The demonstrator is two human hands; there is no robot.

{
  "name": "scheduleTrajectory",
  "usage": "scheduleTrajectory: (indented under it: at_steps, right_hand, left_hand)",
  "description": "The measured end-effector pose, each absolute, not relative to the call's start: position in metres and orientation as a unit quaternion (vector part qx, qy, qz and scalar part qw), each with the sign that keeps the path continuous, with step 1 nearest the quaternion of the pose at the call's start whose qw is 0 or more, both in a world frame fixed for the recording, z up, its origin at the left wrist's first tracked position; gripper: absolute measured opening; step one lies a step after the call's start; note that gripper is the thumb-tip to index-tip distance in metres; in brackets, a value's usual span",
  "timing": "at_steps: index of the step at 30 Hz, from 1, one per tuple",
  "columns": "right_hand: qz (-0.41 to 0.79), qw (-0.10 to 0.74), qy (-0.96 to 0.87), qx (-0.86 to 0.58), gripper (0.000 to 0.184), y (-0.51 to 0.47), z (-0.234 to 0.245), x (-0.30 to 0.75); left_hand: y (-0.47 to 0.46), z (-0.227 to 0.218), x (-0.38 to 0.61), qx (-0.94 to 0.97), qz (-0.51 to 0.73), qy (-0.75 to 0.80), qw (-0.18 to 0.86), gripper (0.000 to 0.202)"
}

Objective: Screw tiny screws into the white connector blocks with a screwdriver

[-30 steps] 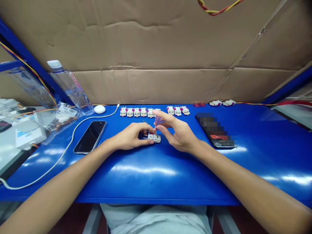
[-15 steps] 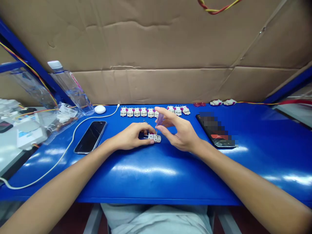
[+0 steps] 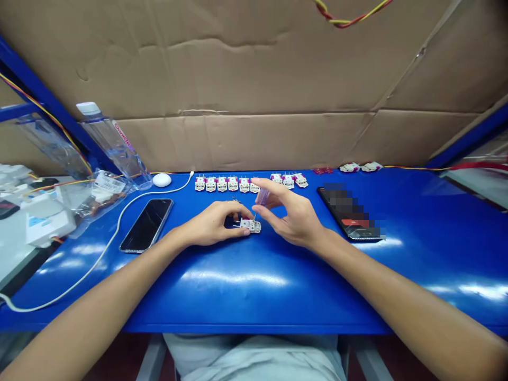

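Observation:
On the blue table, my left hand pinches a small white-and-magenta electrical plug between thumb and fingers. Its metal prongs point left, toward my palm. My right hand grips a screwdriver with a clear purple handle, held tilted. The thin shaft reaches down to the plug, where its tip seems to touch; the exact contact is too small to see. Behind my hands stands a row of similar plugs, partly covered by my right hand. A few tiny metal pieces lie just beyond my left fingers.
Left are a phone, a white cable, a white rounded object and a leaning water bottle. Right is a dark, partly pixelated device. Red pieces and two more plugs lie by the cardboard wall.
The camera view has shifted slightly. The screwdriver handle has turned a little in my right fingers; my left hand and the plug stay in place.

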State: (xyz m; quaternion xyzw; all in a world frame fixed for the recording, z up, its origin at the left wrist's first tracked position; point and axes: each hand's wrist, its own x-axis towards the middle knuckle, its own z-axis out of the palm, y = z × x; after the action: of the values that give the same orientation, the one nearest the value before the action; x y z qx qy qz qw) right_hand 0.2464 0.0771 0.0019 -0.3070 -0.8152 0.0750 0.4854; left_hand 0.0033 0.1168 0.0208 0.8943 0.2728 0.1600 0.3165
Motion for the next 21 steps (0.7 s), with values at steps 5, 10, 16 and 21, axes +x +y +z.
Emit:
scheduleTrajectory:
  at_steps: [5, 10, 16, 21]
  right_hand:
    - [0.108, 0.466, -0.821, -0.311, 0.059, 0.0761, 0.0004, 0.2464]
    - [0.105, 0.483, -0.819, -0.291, 0.056, 0.0758, -0.0007, 0.2450]
    - [0.118, 0.471, -0.824, -0.291, 0.060, 0.0760, -0.0005, 0.2448]
    - [0.121, 0.464, -0.830, -0.286, 0.063, 0.0765, -0.0015, 0.2461]
  left_hand:
    - [0.1176, 0.0202, 0.0032, 0.894, 0.159, 0.268, 0.322, 0.031]
    - [0.1172, 0.0204, 0.0033, 0.892, 0.162, 0.266, 0.327, 0.032]
    - [0.1166, 0.0212, 0.0040, 0.892, 0.158, 0.271, 0.325, 0.034]
    - [0.1163, 0.0216, 0.0036, 0.894, 0.160, 0.271, 0.319, 0.033]
